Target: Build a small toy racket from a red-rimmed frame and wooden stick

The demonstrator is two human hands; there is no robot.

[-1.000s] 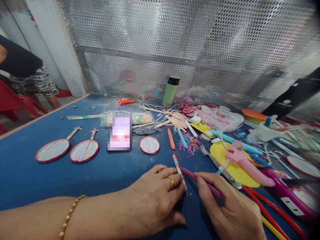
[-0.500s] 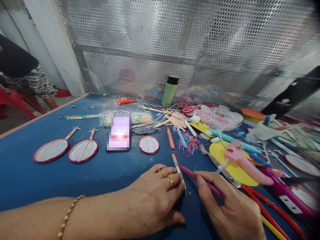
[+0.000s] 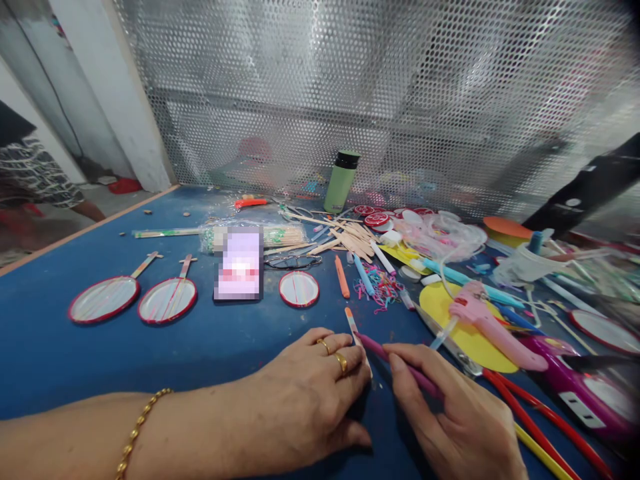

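My left hand [image 3: 320, 383], with two gold rings, presses its fingertips over a craft stick [image 3: 351, 321] flat on the blue table. The stick's far end is coloured orange, with paler bands below; the fingers cover part of it. In my right hand [image 3: 445, 413] is a purple marker [image 3: 375, 348], pinched between thumb and fingers, its tip touching the stick beside my left fingertips. An orange marker [image 3: 342, 276] and a blue marker [image 3: 363, 275] lie just beyond the stick. A round white disc with a red rim [image 3: 299, 289] is further left.
Two red-rimmed discs with stick handles [image 3: 167, 301] lie left of a phone [image 3: 240, 267]. Behind are loose craft sticks [image 3: 350, 239] and a green bottle [image 3: 341, 181]. A pink glue gun [image 3: 495, 327] and red-handled scissors [image 3: 545, 407] crowd the right. A person's legs [image 3: 37, 173] show far left.
The purple marker's tip has shifted slightly left and down along the stick, my right hand moving with it. My left hand stays in place. The person at far left has moved further left.
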